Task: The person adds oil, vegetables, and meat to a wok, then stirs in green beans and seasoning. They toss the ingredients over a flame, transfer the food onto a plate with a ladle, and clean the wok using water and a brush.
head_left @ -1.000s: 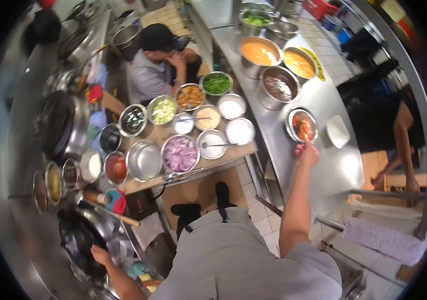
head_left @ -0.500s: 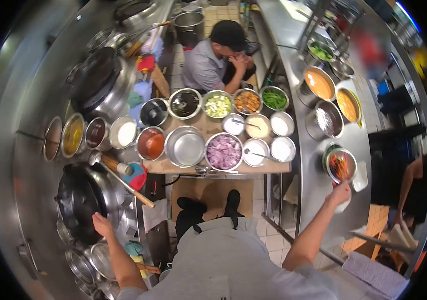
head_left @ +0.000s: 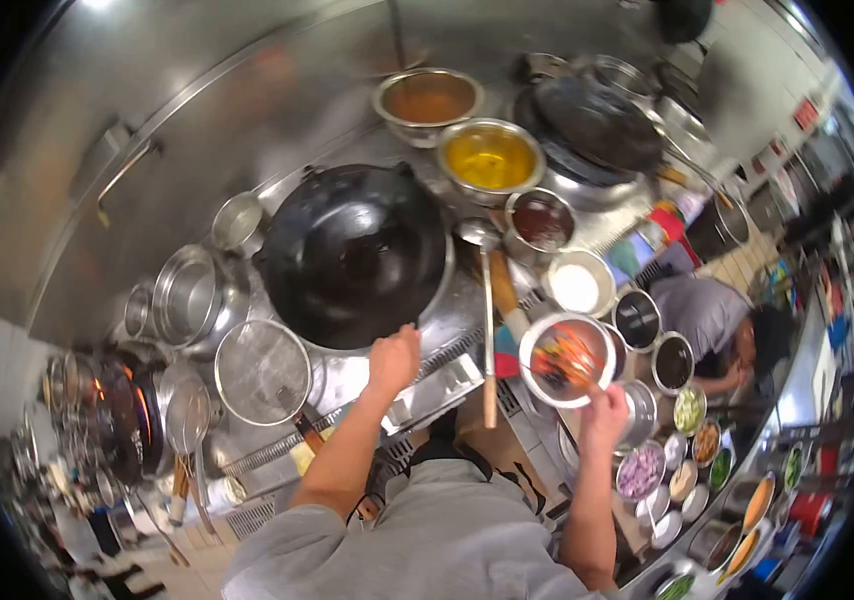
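1. Bowl [head_left: 602, 335] of red-orange strips is moved from the side counter [head_left: 803, 388] to near the stove bench's [head_left: 344, 377] front edge, rim pinched in the right hand [head_left: 604, 418].
2. Left hand [head_left: 395, 358] is placed at the wok's [head_left: 357, 255] near rim; grip cannot be confirmed.
3. Strips could be spilled if the ladle [head_left: 488, 300] is struck.

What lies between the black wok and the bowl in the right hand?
In the head view, a long ladle and, beside it, a thick wooden handle lie between the wok and the bowl.
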`<state>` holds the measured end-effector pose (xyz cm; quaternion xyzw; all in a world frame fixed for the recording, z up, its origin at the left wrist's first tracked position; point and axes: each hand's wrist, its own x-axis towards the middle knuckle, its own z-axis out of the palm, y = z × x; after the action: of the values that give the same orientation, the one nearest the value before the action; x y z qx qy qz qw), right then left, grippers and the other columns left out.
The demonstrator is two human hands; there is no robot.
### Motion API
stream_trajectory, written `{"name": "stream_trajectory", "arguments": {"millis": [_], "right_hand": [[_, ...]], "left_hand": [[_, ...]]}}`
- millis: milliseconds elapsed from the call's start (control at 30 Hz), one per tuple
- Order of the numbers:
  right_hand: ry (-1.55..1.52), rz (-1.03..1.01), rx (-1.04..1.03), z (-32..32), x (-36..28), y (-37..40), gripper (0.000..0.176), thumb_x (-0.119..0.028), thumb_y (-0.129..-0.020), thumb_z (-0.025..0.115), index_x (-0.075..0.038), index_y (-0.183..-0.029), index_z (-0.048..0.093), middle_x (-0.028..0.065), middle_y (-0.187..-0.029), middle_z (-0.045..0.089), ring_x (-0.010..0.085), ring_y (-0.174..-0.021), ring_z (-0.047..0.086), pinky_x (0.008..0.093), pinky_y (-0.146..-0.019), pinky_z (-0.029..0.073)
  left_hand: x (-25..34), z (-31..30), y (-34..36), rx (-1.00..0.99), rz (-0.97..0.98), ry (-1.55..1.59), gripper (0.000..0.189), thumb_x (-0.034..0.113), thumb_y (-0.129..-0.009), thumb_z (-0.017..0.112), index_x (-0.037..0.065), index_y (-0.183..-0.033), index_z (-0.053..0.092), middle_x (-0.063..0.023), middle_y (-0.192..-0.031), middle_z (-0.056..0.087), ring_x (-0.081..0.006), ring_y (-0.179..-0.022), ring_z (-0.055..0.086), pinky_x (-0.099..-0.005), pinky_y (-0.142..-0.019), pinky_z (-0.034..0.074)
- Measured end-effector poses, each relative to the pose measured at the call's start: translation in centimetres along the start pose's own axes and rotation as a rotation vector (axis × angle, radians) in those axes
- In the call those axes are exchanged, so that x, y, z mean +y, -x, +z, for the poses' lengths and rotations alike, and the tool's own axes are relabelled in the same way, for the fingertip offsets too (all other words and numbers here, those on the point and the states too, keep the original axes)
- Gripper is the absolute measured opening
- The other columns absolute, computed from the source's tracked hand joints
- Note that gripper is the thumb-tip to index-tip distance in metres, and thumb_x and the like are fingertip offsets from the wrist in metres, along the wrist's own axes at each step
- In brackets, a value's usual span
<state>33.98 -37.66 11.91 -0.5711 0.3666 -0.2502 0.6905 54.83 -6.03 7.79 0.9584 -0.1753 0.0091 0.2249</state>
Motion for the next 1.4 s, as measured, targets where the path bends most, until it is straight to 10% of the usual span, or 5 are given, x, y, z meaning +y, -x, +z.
{"name": "stream_trajectory", "arguments": {"millis": [133, 300, 633, 1333, 1400], "right_hand": [[0.084, -0.128, -0.395, 18.4, 0.3, -4.4, 0.011, -0.008, -0.093, 0.072, -0.003, -0.095, 0.062, 0.0067, -0.097, 0.069, 0.0084, -0.073, 0.064, 0.0247, -0.059, 0.056], [0.681, -0.967, -0.633, 34.1, 1.6, -4.9, 0.023, -0.002, -0.082, 0.069, 0.000, -0.104, 0.061, 0.0167, -0.119, 0.063, 0.0361, -0.085, 0.069, 0.0454, -0.075, 0.059], [1.034, -1.227, -0.734, 41.0, 1.3, -6.1, 0.023, -0.007, -0.088, 0.066, -0.003, -0.111, 0.062, 0.0145, -0.132, 0.059, 0.0368, -0.095, 0.071, 0.0468, -0.083, 0.060], [0.819, -0.872, -0.428, 32.4, 2.2, -7.2, 0.016, -0.002, -0.087, 0.066, 0.003, -0.098, 0.056, 0.0248, -0.099, 0.065, 0.0387, -0.083, 0.073, 0.0474, -0.071, 0.060], [0.495, 0.008, -0.540, 28.2, 1.2, -6.6, 0.016, -0.005, -0.091, 0.066, 0.004, -0.102, 0.059, 0.0216, -0.098, 0.069, 0.0302, -0.079, 0.075, 0.0437, -0.068, 0.059]], "left_hand": [[-0.5, -1.4, 1.1, -0.018, 0.013, 0.097, 0.025, 0.022, -0.104, 0.055, 0.004, -0.087, 0.060, -0.0222, -0.072, 0.069, -0.0411, -0.069, 0.069, -0.0538, -0.072, 0.050], [-0.3, -2.3, 1.4, 0.002, -0.013, 0.132, 0.025, 0.021, -0.102, 0.058, 0.002, -0.086, 0.062, -0.0197, -0.072, 0.070, -0.0397, -0.069, 0.069, -0.0515, -0.071, 0.050], [0.1, -3.5, 1.2, -0.066, -0.126, 0.243, 0.028, 0.023, -0.102, 0.055, 0.002, -0.087, 0.064, -0.0203, -0.079, 0.072, -0.0388, -0.075, 0.069, -0.0501, -0.077, 0.048], [0.1, -2.8, 1.7, -0.024, -0.082, 0.142, 0.025, 0.020, -0.103, 0.056, 0.003, -0.085, 0.061, -0.0211, -0.079, 0.069, -0.0428, -0.077, 0.067, -0.0552, -0.079, 0.047], [-0.4, -1.9, 1.8, -0.020, -0.066, 0.105, 0.024, 0.018, -0.102, 0.056, 0.003, -0.083, 0.059, -0.0216, -0.078, 0.067, -0.0446, -0.077, 0.067, -0.0559, -0.079, 0.047]]}}
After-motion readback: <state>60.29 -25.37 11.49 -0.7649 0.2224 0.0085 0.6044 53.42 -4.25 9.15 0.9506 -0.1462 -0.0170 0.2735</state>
